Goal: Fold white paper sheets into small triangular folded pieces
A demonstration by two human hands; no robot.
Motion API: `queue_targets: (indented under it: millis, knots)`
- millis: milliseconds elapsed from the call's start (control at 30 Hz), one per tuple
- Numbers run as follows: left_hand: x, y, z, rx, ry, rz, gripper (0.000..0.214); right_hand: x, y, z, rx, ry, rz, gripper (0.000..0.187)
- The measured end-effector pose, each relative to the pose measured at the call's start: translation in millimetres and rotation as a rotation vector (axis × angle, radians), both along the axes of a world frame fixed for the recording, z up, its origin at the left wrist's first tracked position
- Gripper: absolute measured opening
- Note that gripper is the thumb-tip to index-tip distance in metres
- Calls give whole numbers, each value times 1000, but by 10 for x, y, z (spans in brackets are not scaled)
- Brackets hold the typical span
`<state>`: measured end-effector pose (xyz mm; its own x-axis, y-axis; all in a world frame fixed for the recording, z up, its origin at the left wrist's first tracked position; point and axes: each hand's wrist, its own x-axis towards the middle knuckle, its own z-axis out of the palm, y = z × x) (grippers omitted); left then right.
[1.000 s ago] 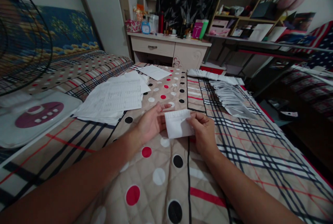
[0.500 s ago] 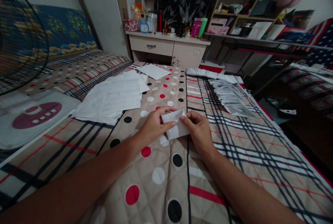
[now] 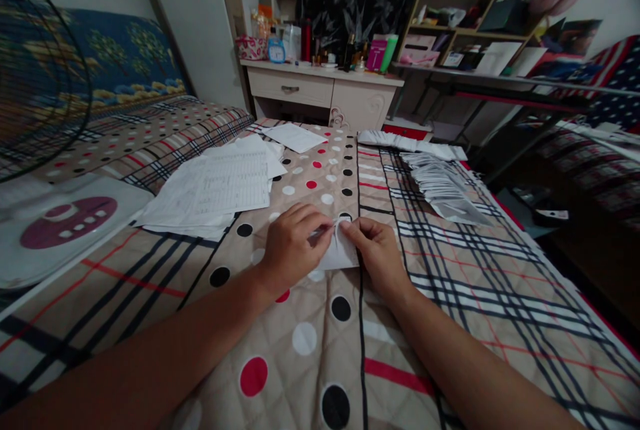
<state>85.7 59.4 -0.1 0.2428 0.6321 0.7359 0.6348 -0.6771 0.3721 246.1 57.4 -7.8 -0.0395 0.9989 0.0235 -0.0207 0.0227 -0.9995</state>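
Between my two hands is a small folded white paper (image 3: 341, 251), just above the dotted bedspread (image 3: 305, 377). My left hand (image 3: 299, 238) pinches its upper left part, with fingers and thumb closed together and covering that side. On the upper right edge, my right hand (image 3: 379, 247) grips the paper between thumb and curled fingers. Loose white sheets with printed tables (image 3: 220, 183) lie in a pile to the left. Over on the right is a fanned row of folded papers (image 3: 435, 183), with a second row of papers (image 3: 410, 143) behind it.
A fan (image 3: 45, 70) stands at the far left, beside a white plastic bag (image 3: 135, 197) with a purple print. Another white sheet (image 3: 295, 137) lies farther back on the bed. Beyond the bed are a white dresser (image 3: 310, 87) and a shelf unit (image 3: 465, 30).
My left hand has shifted from holding the paper's left side to pinching at its top. The opening at the paper's top edge now looks closed. My right hand has barely moved.
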Motion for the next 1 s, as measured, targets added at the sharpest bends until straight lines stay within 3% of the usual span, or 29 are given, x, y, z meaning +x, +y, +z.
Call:
queue_targets:
  millis: [333, 500, 700, 833, 900, 1000]
  knots:
    - [-1, 1, 2, 48, -40, -17, 10, -19, 5, 16, -60, -87, -62, 36]
    - [-8, -10, 6, 129, 34, -49, 7, -23, -3, 38, -51, 4, -33, 22]
    - [-15, -17, 4, 89, 55, -89, 3, 6, -16, 12, -4, 80, -25, 13]
    - [-12, 3, 12, -22, -135, -36, 20, 5, -29, 35, 124, 25, -49, 6]
    - [-12, 18, -4, -164, -227, -23, 26, 1, -40, 48, 186, -24, -56, 6]
    - [-12, 39, -47, -410, -351, -69, 18, -1, -62, 65, 221, -76, -40, 9]
